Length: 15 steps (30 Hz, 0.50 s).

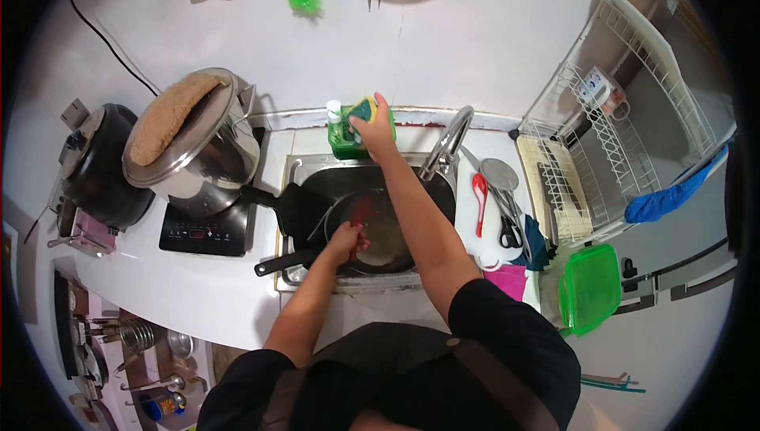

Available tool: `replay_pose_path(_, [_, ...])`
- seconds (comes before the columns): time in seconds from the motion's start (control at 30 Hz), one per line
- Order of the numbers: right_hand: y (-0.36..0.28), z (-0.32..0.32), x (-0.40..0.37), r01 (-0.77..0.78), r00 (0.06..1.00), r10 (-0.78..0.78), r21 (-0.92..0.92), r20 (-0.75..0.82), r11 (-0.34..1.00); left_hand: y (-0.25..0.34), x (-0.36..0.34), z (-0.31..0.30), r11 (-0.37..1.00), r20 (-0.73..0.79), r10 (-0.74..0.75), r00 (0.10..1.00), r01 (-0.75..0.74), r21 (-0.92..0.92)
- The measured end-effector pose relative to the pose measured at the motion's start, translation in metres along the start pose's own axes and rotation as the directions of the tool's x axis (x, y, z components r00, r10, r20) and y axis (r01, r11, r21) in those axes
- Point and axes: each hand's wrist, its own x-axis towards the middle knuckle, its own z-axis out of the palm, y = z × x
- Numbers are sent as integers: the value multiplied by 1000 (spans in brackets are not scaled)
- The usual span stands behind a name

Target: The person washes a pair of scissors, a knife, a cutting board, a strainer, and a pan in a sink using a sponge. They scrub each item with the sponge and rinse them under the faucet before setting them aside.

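Observation:
My right hand (378, 132) is closed around a yellow and green sponge (364, 109), raised at the green caddy (346, 146) behind the sink. A bottle with a white cap (334, 106) stands in that caddy. My left hand (347, 243) reaches down into the sink (290, 174) over a dark pan (396, 250) with cloudy liquid in it. Its fingers are curled, and a blurred red thing (362, 209) shows just past them; I cannot tell whether they grip it. Two black pan handles, one upper (260, 196) and one lower (286, 262), stick out over the sink's left edge.
The faucet (447, 142) arches over the sink's right side. Right of it lie a red spoon (480, 203), black scissors (511, 233) and a pink cloth (507, 281). A dish rack (570, 162) stands farther right. At left, a large steel pot (214, 170) sits on an induction cooker (204, 233).

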Motion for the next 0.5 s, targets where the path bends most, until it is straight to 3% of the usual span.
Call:
replay_pose_path(0.03, [15, -14, -10, 198, 979, -202, -173, -6, 965, 9, -9, 1, 997, 25, -36, 999, 38, -71])
replay_pose_path(0.07, [16, -28, -25, 184, 982, -188, -181, -7, 966, 13, -14, -1, 987, 51, -73, 996, 80, -141])
replay_pose_path(0.13, [16, -54, -58, -64, 965, 184, -507, 189, 859, 3, -7, -6, 994, 61, -77, 995, 82, -74])
replay_pose_path(0.17, [16, -58, -72, -76, 965, 193, -512, 179, 855, 2, -2, -6, 971, 21, -15, 1000, 9, 239])
replay_pose_path(0.2, [15, -61, -83, 134, 969, 51, -691, 240, 710, 1, 2, -3, 846, 8, 63, 998, -58, 529])
replay_pose_path(0.23, [14, -63, -91, 323, 940, -70, -810, 333, 490, 3, 4, 5, 848, 18, 58, 998, -59, 527])
replay_pose_path(0.27, [21, -64, -98, 527, 830, -91, -722, 550, 447, 6, 5, 12, 849, 41, 304, 952, -290, 442])
replay_pose_path(0.3, [28, -67, -118, 623, 777, -221, -673, 589, 398, 8, 2, 17, 784, 39, 533, 845, -511, 353])
replay_pose_path(0.33, [27, -66, -136, 711, 704, -346, -620, 621, 333, 9, 1, 18, 781, 47, 534, 844, -514, 356])
replay_pose_path(0.4, [24, -86, -129, 680, 733, -315, -656, 603, 326, 10, -2, 20, 802, 187, 442, 877, -480, 355])
replay_pose_path(0.43, [26, -102, -114, 303, 927, 40, -809, 372, 504, 14, -18, 28, 789, 253, 484, 838, -543, 288])
replay_pose_path(0.47, [22, -106, -109, -146, 900, 423, -844, 102, 516, 19, -26, 33, 788, 255, 482, 838, -542, 293])
replay_pose_path(0.5, [25, -102, -117, -14, 949, 255, -779, 188, 627, 24, -34, 36, 750, 198, 468, 861, -506, 427])
